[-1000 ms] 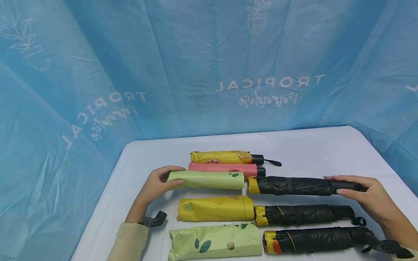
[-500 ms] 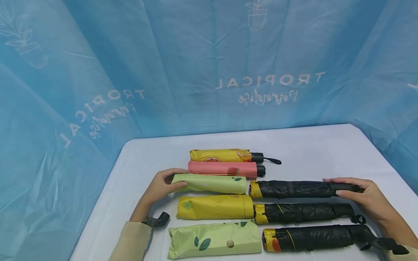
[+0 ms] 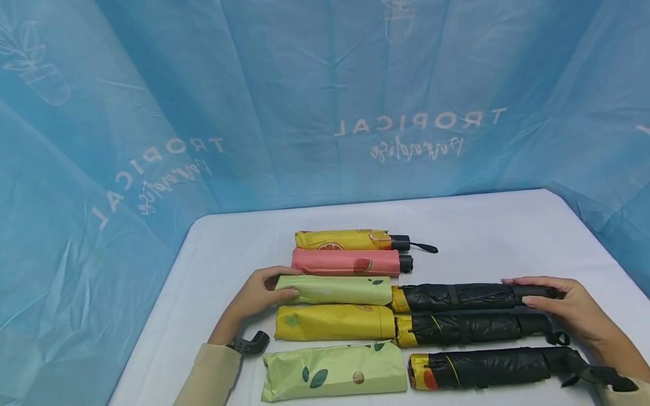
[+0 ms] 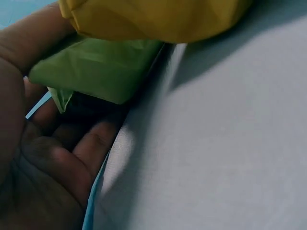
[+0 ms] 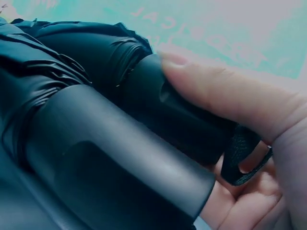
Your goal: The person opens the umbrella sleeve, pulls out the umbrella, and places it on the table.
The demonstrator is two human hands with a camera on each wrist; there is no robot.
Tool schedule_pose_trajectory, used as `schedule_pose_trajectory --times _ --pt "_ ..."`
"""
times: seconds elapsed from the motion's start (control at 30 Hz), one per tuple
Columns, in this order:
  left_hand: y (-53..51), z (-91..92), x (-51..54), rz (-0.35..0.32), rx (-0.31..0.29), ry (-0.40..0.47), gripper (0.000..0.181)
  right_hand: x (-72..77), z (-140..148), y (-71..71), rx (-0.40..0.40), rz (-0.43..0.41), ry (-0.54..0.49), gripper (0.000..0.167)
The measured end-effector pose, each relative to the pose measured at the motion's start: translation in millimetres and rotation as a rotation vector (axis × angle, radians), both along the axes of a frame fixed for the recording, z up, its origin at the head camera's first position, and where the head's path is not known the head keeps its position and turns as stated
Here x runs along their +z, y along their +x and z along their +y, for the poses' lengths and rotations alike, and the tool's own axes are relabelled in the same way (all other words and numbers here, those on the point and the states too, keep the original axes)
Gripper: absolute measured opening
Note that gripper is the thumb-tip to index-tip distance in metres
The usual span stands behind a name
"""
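My left hand (image 3: 268,291) grips the left end of a light green umbrella sleeve (image 3: 339,290), thumb in front and fingers behind. In the left wrist view, the green sleeve (image 4: 103,67) lies between thumb and fingers. My right hand (image 3: 569,304) holds the handle of a folded black umbrella (image 3: 457,297) with a yellow end. That end meets the green sleeve's right end. Close up, the right thumb (image 5: 211,86) lies along the black handle (image 5: 168,115), near its wrist strap. Just in front lie a yellow sleeve (image 3: 335,323) and a second black umbrella (image 3: 469,330), end to end.
Behind them lie a pink sleeved umbrella (image 3: 340,262) and a yellow fruit-print one (image 3: 337,240), black handles pointing right. Nearest the front are a leaf-print green sleeve (image 3: 335,375) and a third black umbrella (image 3: 487,368). A blue curtain (image 3: 304,113) stands behind the white table (image 3: 508,237).
Both hands have brought the green sleeve and black umbrella toward the front, away from the pink umbrella and close to the yellow sleeve's row. The green sleeve has also shifted right.
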State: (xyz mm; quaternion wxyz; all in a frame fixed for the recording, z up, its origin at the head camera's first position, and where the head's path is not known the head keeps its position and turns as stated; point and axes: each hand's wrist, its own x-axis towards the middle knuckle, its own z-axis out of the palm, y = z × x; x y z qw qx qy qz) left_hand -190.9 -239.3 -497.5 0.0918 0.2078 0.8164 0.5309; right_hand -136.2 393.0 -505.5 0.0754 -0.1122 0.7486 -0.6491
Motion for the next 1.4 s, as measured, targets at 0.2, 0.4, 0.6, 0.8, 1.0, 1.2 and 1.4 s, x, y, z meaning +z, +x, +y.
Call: schedule_pose_trajectory --times 0.2,0.4,0.6,0.8,1.0,1.2,1.4 --pt "-0.6 -0.9 -2.3 -0.014 -0.029 -0.018 0.043 0.6 3.2 -1.1 0.04 -0.035 0.046 0.041" --pt "0.3 -1.5 0.3 -0.049 -0.045 -0.056 0.043 2.4 5.0 0.2 0.069 0.011 0.145 0.042" --pt "2.1 -2.4 11.5 -0.068 -0.024 -0.1 0.043 5.8 4.0 0.5 0.049 0.028 0.243 0.039" --pt "1.3 -0.4 16.2 -0.032 -0.042 -0.169 0.045 10.5 4.8 1.5 -0.066 -0.026 0.262 0.038" --pt "-1.7 2.0 16.2 0.001 -0.067 -0.211 0.049 11.9 12.1 1.3 -0.121 -0.05 0.259 0.041" --pt "-1.5 -9.1 21.2 0.026 0.02 -0.177 0.051 12.6 12.9 -0.4 -0.166 0.016 0.33 0.042" --pt "-5.4 -23.7 31.5 0.147 0.11 -0.098 0.046 24.3 5.9 -8.6 -0.165 0.205 0.308 0.034"
